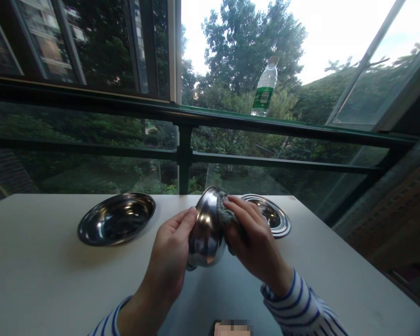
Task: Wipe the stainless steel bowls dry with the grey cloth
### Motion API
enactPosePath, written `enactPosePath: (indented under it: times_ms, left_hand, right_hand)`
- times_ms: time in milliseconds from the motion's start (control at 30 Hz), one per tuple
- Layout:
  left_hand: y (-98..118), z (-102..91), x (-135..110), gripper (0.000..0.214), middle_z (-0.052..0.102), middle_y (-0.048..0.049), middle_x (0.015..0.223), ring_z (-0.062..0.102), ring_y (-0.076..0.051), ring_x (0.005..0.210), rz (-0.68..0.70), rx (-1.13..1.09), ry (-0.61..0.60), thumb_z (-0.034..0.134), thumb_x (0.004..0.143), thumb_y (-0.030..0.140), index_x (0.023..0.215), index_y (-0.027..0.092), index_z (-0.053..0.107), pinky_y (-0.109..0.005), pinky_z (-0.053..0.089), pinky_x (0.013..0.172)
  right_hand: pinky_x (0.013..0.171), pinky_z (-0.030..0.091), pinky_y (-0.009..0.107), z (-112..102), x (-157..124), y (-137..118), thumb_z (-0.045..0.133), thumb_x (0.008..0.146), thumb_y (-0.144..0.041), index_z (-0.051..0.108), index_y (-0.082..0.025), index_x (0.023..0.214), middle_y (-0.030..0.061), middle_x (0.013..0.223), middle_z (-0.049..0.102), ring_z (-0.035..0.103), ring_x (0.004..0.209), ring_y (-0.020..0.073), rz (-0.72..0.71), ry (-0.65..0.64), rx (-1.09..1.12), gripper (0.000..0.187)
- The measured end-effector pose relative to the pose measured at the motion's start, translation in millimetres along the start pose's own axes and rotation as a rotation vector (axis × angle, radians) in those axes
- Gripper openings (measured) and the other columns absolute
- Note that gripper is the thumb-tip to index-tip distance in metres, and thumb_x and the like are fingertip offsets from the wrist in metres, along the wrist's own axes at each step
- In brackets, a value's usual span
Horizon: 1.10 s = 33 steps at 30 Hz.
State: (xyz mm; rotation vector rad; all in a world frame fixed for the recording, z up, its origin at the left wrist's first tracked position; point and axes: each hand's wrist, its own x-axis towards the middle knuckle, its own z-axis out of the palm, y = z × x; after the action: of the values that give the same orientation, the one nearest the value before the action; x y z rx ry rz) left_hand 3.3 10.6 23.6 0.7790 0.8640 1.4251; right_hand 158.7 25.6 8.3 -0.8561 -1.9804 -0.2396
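My left hand [170, 254] grips a shiny steel bowl [206, 231], tipped on its side above the white table [38, 275], its outer wall facing me. My right hand [254, 240] is closed on a grey cloth [226, 210] and presses it into the bowl's mouth. Both wrists wear blue-and-white striped sleeves.
A wide steel dish [116, 218] lies on the table to the left, and a smaller rimmed steel plate [275, 214] sits behind my right hand. A plastic water bottle [265, 87] stands on the green window rail [301, 125]. A dark small object [217, 326] sits at the table's near edge.
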Motion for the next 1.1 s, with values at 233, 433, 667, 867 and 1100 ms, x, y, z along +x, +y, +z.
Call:
enactPosePath:
  times_ms: [233,433,667,867,1100]
  left_hand:
    - [1,-0.8,2,0.023,0.063,-0.0003,0.06,0.054,-0.008,0.049,-0.012,-0.024,0.002,0.065,0.074,0.035,0.075,0.012,0.067,-0.018,0.042,0.047]
    - [1,-2.7,3,0.027,0.059,0.0017,0.055,0.051,-0.006,0.047,-0.02,0.004,-0.011,0.065,0.073,0.04,0.067,0.013,0.064,-0.015,0.039,0.045]
    - [-3,-0.5,-2,0.03,0.06,-0.0005,0.059,0.051,-0.008,0.051,-0.035,0.11,-0.071,0.063,0.074,0.042,0.066,0.013,0.064,-0.019,0.041,0.05]
    - [-3,-1.5,-2,0.023,0.058,0.0013,0.06,0.051,-0.008,0.053,-0.01,0.062,-0.109,0.064,0.074,0.037,0.072,0.014,0.067,-0.021,0.043,0.057]
    - [-1,3.6,-6,0.028,0.056,0.0004,0.057,0.048,-0.009,0.052,-0.016,0.112,-0.113,0.066,0.072,0.039,0.06,0.013,0.063,-0.019,0.038,0.051]
  right_hand:
    - [0.091,0.045,0.047,7,-9,-17,0.054,0.078,-0.016,0.056,-0.012,0.115,0.0135,0.127,0.052,0.044,0.113,0.0289,-0.26,-0.117,-0.022,0.037]
    - [0.087,0.047,0.044,10,-11,-20,0.053,0.08,-0.017,0.056,-0.013,0.115,0.0103,0.125,0.055,0.046,0.111,0.028,-0.35,-0.152,-0.057,0.036]
    - [0.092,0.045,0.045,1,-4,-7,0.05,0.083,-0.015,0.052,-0.01,0.118,0.0156,0.123,0.054,0.047,0.11,0.0263,-0.102,-0.037,-0.057,0.036]
    - [0.091,0.045,0.047,-1,-5,-16,0.053,0.078,-0.016,0.055,-0.013,0.115,0.012,0.124,0.055,0.046,0.112,0.028,-0.246,-0.132,-0.046,0.036]
    - [0.089,0.047,0.046,-8,0,-5,0.049,0.083,-0.015,0.053,-0.015,0.117,0.0133,0.12,0.057,0.051,0.108,0.0254,-0.096,-0.044,-0.064,0.034]
